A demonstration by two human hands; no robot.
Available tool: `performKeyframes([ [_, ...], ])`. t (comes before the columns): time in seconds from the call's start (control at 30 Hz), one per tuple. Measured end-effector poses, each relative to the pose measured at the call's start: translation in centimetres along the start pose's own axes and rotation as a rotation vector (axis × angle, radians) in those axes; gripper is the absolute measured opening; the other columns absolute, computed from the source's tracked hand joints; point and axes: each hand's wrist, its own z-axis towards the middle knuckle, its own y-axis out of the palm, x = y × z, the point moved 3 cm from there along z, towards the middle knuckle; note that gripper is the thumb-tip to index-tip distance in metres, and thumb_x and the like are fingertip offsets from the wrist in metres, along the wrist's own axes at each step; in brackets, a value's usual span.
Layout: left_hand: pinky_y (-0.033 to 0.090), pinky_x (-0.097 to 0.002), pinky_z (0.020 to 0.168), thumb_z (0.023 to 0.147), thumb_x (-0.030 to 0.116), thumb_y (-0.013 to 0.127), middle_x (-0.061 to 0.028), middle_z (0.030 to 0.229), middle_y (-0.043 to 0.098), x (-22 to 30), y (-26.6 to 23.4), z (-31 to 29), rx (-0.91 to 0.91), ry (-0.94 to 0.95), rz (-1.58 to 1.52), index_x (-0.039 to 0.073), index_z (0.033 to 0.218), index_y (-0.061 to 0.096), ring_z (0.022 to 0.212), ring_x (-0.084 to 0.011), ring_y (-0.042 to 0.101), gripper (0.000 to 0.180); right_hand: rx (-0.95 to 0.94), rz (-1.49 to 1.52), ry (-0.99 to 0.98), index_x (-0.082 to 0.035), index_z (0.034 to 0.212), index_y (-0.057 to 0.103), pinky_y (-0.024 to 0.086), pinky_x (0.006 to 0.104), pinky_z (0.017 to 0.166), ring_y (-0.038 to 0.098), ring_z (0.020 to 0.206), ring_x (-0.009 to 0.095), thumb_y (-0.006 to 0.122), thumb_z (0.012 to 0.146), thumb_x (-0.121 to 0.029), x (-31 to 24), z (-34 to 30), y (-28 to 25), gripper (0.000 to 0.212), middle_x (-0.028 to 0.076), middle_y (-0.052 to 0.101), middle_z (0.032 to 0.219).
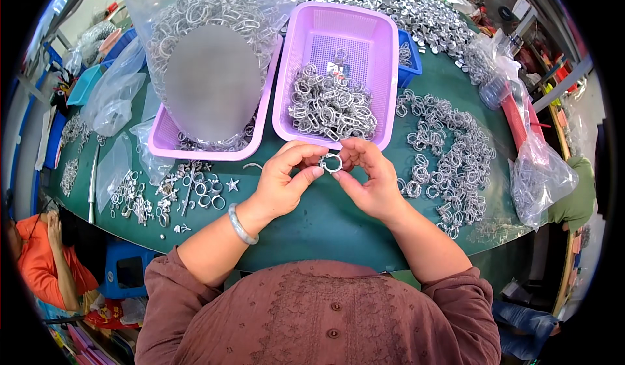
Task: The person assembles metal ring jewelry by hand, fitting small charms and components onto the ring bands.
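Where the work surface is concerned, a dark green table spans the scene and carries all containers listed below. On its far left side stands a large clear bag, filled with silver-coloured metal rings and seated in a purple basket; a blurred oval hides the middle of the bag. Just to the right stands a second purple basket, with perforated walls and a grid floor. Its near half holds a heap of silver-coloured rings; its far half shows mostly bare floor. To the right, a loose pile of similar rings lies directly on the table. Behind the second basket's right side, a smaller blue bin contains grey metal pieces.

Near the second basket's near rim, the left hand and the right hand face each other, thumbs and fingers drawn close together. Both hands hold one ring between their fingertips, above the table. The ring is silver-coloured, with a round, open band turned toward the viewer. Its left side appears thicker; finer surface detail is too small to tell.
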Motion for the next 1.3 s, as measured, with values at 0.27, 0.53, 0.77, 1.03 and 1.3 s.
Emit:
performKeyframes([
  [0.27,0.043,-0.0245,0.081,0.083,0.0,0.057,-0.003,0.104,0.051,-0.5,0.1,-0.1,-0.009,-0.056,-0.112,0.002,0.112,0.053,0.091,-0.0097,0.051,0.029,0.013,-0.028,-0.013,0.0,0.113,0.046,0.047,0.0252,0.066,0.056,0.073,0.013,0.065,0.071,0.007,-0.1,0.1,0.0,0.047,0.006,0.056,0.085],
  [0.53,0.042,-0.0236,0.082,0.083,-0.002,0.056,-0.0021,0.103,0.049,-0.8,0.3,-0.2,-0.018,-0.116,-0.236,0.001,0.114,0.052,0.091,-0.009,0.05,0.031,0.011,-0.075,-0.05,0.0,0.114,0.046,0.047,0.0257,0.064,0.056,0.072,0.014,0.066,0.07,0.007,-0.4,0.1,0.0,0.048,0.007,0.056,0.085],
  [0.77,0.043,-0.0238,0.076,0.08,-0.003,0.058,-0.0043,0.1,0.048,0.2,0.1,0.1,-0.01,-0.003,-0.006,0.001,0.109,0.055,0.087,-0.0108,0.049,0.029,0.007,-0.158,-0.097,0.0,0.109,0.05,0.048,0.0269,0.063,0.058,0.073,0.017,0.064,0.068,0.01,-1.0,0.3,-0.2,0.044,0.009,0.056,0.086],
  [1.03,0.044,-0.0241,0.069,0.076,-0.004,0.061,-0.0066,0.095,0.052,1.2,0.1,0.3,0.034,0.137,0.158,0.001,0.102,0.058,0.079,-0.0128,0.052,0.027,-0.045,-0.241,-0.145,-0.001,0.099,0.055,0.049,0.028,0.061,0.06,0.074,0.021,0.062,0.068,0.011,-1.6,0.5,0.0,0.034,0.01,0.056,0.088],
  [1.3,0.044,-0.0246,0.068,0.074,-0.005,0.062,-0.0076,0.092,0.054,1.6,0.0,0.3,0.057,0.204,0.249,0.002,0.1,0.059,0.077,-0.0151,0.053,0.028,-0.013,-0.214,-0.154,0.0,0.096,0.054,0.048,0.0284,0.058,0.059,0.072,0.022,0.062,0.067,0.011,-1.4,0.4,-0.1,0.032,0.01,0.057,0.088],
])
